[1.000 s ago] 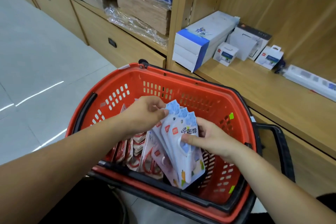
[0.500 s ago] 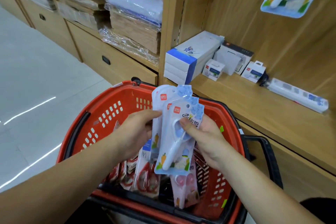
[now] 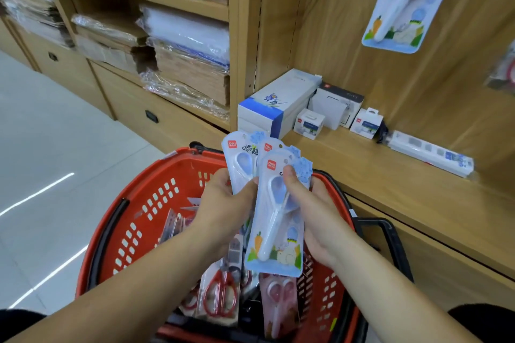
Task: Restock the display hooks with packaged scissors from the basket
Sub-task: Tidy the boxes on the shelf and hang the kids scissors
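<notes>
1. Three blue scissor packs [image 3: 242, 164] are fanned out at the centre of the frame, held above the basket [image 3: 156, 203], tops pointing up.
2. Left hand [image 3: 223, 203]: fingers curled round the left edge of the fan, thumb on the rear packs. Clamped on them.
3. Right hand [image 3: 315, 220]: thumb pressed flat on the front pack [image 3: 274, 234], just beside the scissor handle. The other fingers are behind the pack and mostly hidden. It pinches the pack.
4. Front pack overlaps the other two and is tilted slightly; carrot and rabbit print at its lower end.
5. Basket is red plastic with black handles and fills the lower centre of the frame. It sits on the floor [image 3: 55, 147] beside the wooden shelf [image 3: 390, 184].
6. Inside the basket: a red-handled scissors pack [image 3: 220, 292] at lower centre, a pink scissors pack [image 3: 278, 303] just beside it, and more packs to the left, partly hidden by the left arm.
7. Hanging pack [image 3: 404, 3], same blue kind, on the wall panel in the upper right of the frame; its top is cut off by the frame edge.
8. On the shelf, centre right: a blue-and-white box [image 3: 276, 103], small white boxes [image 3: 309, 122] beside it, and a long white pack [image 3: 429, 153] further right.
9. Upper left of the frame: paper stacks [image 3: 189, 44], some wrapped in plastic.
</notes>
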The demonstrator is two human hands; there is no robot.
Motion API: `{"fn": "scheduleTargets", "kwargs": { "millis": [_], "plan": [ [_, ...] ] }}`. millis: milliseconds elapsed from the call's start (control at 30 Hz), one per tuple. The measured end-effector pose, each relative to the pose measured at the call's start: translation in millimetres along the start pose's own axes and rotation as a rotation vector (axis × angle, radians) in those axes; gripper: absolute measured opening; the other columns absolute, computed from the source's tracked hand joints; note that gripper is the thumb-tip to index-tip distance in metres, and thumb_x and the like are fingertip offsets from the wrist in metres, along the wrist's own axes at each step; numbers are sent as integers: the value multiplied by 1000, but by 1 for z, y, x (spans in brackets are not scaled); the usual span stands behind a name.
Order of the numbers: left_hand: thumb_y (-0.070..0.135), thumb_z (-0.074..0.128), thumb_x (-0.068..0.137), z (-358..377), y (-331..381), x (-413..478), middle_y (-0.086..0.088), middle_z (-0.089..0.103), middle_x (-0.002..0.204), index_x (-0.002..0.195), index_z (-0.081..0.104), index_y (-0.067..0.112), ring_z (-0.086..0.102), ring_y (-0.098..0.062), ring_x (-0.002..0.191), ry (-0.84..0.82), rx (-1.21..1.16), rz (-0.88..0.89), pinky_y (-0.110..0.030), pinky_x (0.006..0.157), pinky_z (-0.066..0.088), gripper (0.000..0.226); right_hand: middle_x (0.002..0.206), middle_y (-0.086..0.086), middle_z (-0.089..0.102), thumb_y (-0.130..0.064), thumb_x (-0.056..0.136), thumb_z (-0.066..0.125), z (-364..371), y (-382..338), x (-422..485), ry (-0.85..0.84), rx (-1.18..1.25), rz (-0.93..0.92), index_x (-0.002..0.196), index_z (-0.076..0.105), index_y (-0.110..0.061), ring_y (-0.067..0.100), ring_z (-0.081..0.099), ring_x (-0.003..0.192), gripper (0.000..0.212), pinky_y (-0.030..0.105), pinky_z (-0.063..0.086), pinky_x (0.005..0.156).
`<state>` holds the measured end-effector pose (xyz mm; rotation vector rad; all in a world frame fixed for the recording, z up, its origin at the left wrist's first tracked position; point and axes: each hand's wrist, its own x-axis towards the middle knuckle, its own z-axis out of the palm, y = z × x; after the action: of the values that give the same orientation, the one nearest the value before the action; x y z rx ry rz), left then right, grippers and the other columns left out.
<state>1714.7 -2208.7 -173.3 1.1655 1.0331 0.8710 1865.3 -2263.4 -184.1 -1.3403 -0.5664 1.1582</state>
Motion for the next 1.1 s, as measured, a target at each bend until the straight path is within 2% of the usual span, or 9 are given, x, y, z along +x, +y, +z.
{"fn": "scheduleTargets", "kwargs": {
  "millis": [133,200,333,467,567,667,800,967,1100],
  "plan": [
    [28,73,99,8,18,-2,-1,81,109,120,69,21,78,-25,101,-64,-41,47,-54,94,61,23,108,-9,81,-42,92,77,-5,-21,-5,56,37,-84,124,65,-29,13,79,98,36,32,65,74],
    [25,72,99,10,25,-2,-1,80,114,126,67,21,77,-25,106,-94,-39,63,-54,97,59,27,103,-7,82,-44,96,73,-8,-35,-9,98,44,-117,118,70,-28,17,79,98,28,35,66,79],
    [21,77,95,16,39,-5,-1,80,107,122,66,23,78,-24,100,-105,43,135,-57,92,61,29,114,-2,81,-40,97,75,-14,-64,-16,183,-2,-261,126,68,-23,21,77,107,35,52,60,100],
    [21,78,95,36,59,-12,3,80,109,123,66,24,78,-17,101,-127,78,212,-51,92,62,31,127,-19,72,-47,98,72,-19,-94,-23,241,-118,-411,137,58,-32,1,70,111,44,34,58,99],
    [26,75,97,58,84,-11,1,80,103,118,65,25,78,-19,96,-132,80,277,-51,90,62,23,141,-34,44,-48,102,64,-23,-124,-27,247,-169,-490,161,27,-45,-17,51,112,70,20,42,99],
    [39,64,102,84,115,-5,-6,79,97,111,66,20,77,-20,93,-102,36,344,-45,87,62,21,163,-27,34,-55,102,60,-30,-162,-24,264,-273,-600,163,28,-49,-5,38,144,69,30,35,119],
    [40,67,100,116,153,2,1,79,96,111,65,19,76,-11,88,-90,23,456,-28,73,61,24,161,-20,44,-56,104,56,-43,-211,-18,276,-272,-678,161,33,-50,4,45,145,62,37,38,123],
    [33,74,97,145,173,17,4,79,98,111,65,23,77,-17,90,-110,143,525,-45,84,63,20,151,-28,45,-49,88,67,-75,-225,-12,207,-215,-692,157,18,-65,-1,50,137,86,43,42,119],
    [16,72,98,158,181,29,1,80,99,112,65,19,77,-23,95,-161,143,557,-45,87,63,15,159,-28,40,-34,93,75,-96,-227,2,233,-169,-720,165,11,-50,2,46,144,97,44,40,123]
  ]
}}
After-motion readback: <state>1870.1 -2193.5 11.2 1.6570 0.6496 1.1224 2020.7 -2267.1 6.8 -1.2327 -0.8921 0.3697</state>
